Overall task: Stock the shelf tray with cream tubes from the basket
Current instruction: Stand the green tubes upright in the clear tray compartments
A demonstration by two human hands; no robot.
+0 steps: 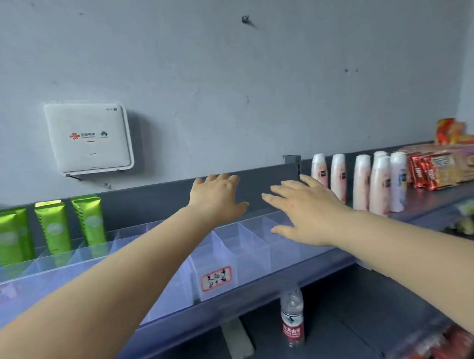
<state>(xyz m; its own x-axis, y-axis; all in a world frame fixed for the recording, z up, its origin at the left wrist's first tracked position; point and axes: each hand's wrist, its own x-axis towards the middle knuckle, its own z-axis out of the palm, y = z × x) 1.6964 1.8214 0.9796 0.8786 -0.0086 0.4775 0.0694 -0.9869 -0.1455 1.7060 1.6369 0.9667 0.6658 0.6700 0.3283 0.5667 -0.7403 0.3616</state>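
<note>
- Head view: grey-blue painted wall [254, 84] filled the upper half, scuffed, with a dark mark high up near centre.
- White router box [88, 138] hung on the wall at left, red logo on its face.
- Dark grey shelf [270, 175] ran across the view, its back rail rising toward the right.
- Clear shelf tray [246, 246] sat along the shelf front, split by dividers into compartments; a red-bordered label [216, 278] was stuck on its front wall.
- Three green cream tubes [54, 226] stood upright in the tray's left compartments, caps down.
- Left hand [217, 198] reached over the tray, fingers spread and straight, tips at the back rail; grip apart, holding nothing.
- Right hand [309, 211] hovered flat over the right compartments, fingers extended; grip apart, holding nothing.
- Pink-white bottles [375, 185] stood in a group right of the hands, snack packets [445, 166] beyond them.
- Water bottle [292, 317] with red label stood on the lower shelf.
- Basket not in view.
</note>
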